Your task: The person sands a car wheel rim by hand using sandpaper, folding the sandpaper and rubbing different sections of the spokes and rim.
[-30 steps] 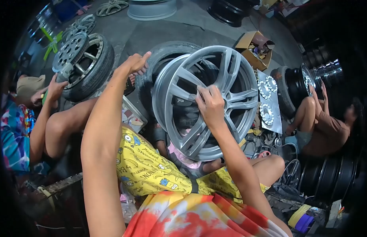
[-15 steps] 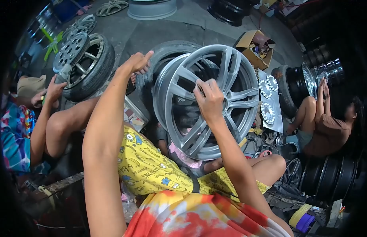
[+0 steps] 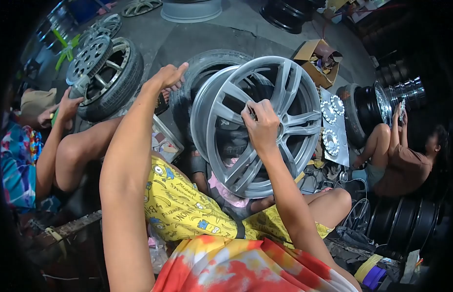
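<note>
A grey multi-spoke alloy wheel rim (image 3: 304,118) stands tilted in front of my lap, leaning near a tire (image 3: 207,59) behind it. My right hand (image 3: 263,122) is closed in a pinch over the rim's face, by a spoke left of the hub. Whatever its fingers hold is hidden. To the left of the rim, my left hand (image 3: 172,78) hovers near the tire's edge with its fingers stretched out and nothing visible in them. A pink cloth (image 3: 219,191) lies under the rim's lower edge.
At left, a person's hand (image 3: 69,104) is by another wheel with a tire (image 3: 124,85). A person (image 3: 402,165) sits at right, beside black rims (image 3: 402,221). An open cardboard box (image 3: 307,51) and a panel with silver round parts (image 3: 336,151) lie beyond my rim.
The view has shifted slightly, so most things sit a little further right and lower. My right hand stays pinched near the same spoke; my left hand keeps its pose.
</note>
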Tool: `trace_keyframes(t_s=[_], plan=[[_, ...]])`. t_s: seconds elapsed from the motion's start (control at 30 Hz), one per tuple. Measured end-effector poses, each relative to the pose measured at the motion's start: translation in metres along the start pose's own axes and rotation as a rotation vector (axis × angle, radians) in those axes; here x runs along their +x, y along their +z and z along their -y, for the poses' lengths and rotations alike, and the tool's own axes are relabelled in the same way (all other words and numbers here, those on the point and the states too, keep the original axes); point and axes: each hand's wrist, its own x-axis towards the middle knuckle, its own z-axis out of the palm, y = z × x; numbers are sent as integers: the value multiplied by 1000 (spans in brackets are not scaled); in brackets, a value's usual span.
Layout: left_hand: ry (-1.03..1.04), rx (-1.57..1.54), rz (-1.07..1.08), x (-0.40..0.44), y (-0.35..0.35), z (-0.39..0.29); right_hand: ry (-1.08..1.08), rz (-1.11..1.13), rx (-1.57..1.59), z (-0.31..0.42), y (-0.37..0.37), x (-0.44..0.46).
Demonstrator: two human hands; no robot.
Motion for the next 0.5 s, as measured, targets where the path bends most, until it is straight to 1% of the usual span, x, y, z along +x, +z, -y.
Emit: trace_keyframes(t_s=[0.13,0.23,0.27,0.37,0.4,0.43,0.47,0.5], plan=[[5,46,7,-1,-4,-4,46,-4,69,4,-11,-12],[-36,27,16,-1,1,-3,-11,-14,37,1,-4,0],[-31,22,14,-2,1,-3,43,-20,43,4,-2,3],[0,26,11,0,0,-3,40,-16,73,0,-9,-11],[13,29,20,1,0,-3,49,36,53,-3,-16,-22],[20,24,18,2,-1,-4,43,35,47,-15,-22,-35],[14,26,10,2,0,-3,108,19,14,-30,-28,-50],[7,31,3,4,0,-2,174,1,-19,-29,-37,-54]])
